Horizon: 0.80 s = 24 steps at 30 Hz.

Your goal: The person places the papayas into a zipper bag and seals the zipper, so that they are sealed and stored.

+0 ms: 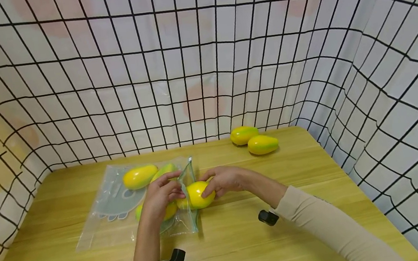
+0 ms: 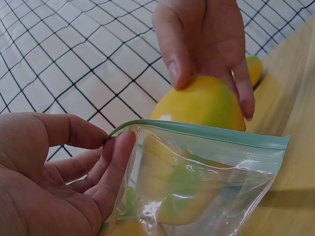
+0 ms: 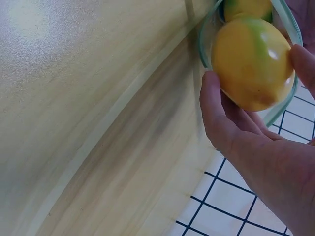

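Note:
A clear zip bag (image 1: 98, 224) with a green seal lies on the table, several yellow-green mangoes in or under its film. My left hand (image 1: 160, 196) pinches the bag's green rim (image 2: 197, 130) between thumb and fingers, holding the mouth apart. With my right hand (image 1: 225, 180) I grip a yellow mango (image 3: 253, 64) by its rounded end. Its other end is inside the bag mouth, seen through the film in the left wrist view. Another mango (image 1: 140, 177) shows through the bag at the left.
Two mangoes (image 1: 263, 144) lie together at the table's back right. A black wire grid (image 1: 184, 63) with white sheeting behind it borders the wooden table (image 1: 248, 248) at the back and sides. Each wrist carries a small black camera (image 1: 268, 217).

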Each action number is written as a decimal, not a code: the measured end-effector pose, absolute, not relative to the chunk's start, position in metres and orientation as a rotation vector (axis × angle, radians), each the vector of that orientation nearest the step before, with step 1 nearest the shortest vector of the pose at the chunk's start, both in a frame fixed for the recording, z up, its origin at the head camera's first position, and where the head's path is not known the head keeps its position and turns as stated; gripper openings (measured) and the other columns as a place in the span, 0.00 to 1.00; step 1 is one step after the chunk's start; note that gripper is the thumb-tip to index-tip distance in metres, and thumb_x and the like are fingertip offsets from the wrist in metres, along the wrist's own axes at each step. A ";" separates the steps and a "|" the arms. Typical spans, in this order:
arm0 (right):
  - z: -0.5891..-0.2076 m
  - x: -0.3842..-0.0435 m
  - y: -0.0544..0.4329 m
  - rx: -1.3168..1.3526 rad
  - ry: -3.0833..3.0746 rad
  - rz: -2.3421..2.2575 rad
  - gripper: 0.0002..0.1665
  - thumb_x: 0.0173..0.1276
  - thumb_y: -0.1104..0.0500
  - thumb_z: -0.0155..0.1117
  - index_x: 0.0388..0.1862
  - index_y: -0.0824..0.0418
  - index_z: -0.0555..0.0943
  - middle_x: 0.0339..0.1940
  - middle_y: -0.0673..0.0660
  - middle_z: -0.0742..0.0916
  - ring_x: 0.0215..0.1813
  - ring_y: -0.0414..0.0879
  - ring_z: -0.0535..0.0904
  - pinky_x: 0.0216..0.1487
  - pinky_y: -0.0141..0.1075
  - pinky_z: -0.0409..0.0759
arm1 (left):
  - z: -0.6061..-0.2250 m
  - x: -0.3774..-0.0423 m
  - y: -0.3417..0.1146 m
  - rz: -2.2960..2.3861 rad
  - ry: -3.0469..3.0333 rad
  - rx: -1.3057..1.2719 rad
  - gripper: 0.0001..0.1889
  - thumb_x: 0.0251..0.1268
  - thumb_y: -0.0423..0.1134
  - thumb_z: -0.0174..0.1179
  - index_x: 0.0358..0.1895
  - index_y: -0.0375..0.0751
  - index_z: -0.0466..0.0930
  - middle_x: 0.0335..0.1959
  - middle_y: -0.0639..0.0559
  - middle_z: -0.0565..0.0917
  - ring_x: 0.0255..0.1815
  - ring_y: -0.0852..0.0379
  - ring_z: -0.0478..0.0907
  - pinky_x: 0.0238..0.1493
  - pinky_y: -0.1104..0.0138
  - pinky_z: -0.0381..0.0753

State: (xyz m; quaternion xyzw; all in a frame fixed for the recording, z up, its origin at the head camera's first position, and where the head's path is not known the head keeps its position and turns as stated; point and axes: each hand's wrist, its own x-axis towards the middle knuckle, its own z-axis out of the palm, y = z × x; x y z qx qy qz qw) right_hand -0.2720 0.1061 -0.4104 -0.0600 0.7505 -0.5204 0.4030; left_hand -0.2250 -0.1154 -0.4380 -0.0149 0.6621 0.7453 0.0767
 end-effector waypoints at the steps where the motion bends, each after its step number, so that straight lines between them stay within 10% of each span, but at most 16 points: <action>1: -0.411 -0.271 0.106 -0.155 1.904 -1.308 0.37 0.61 0.63 0.73 0.68 0.67 0.70 0.57 0.63 0.83 0.51 0.50 0.85 0.66 0.51 0.80 | -0.438 -0.225 -0.115 2.234 1.984 -0.045 0.21 0.70 0.27 0.53 0.65 0.28 0.75 0.33 0.48 0.78 0.29 0.56 0.80 0.36 0.69 0.87; 24: -0.417 -0.263 0.107 -0.229 2.019 -1.181 0.37 0.65 0.52 0.72 0.69 0.67 0.73 0.52 0.59 0.85 0.46 0.49 0.82 0.56 0.45 0.85 | -0.439 -0.224 -0.114 2.224 1.990 -0.036 0.21 0.71 0.28 0.53 0.65 0.28 0.75 0.33 0.48 0.78 0.30 0.54 0.80 0.37 0.68 0.88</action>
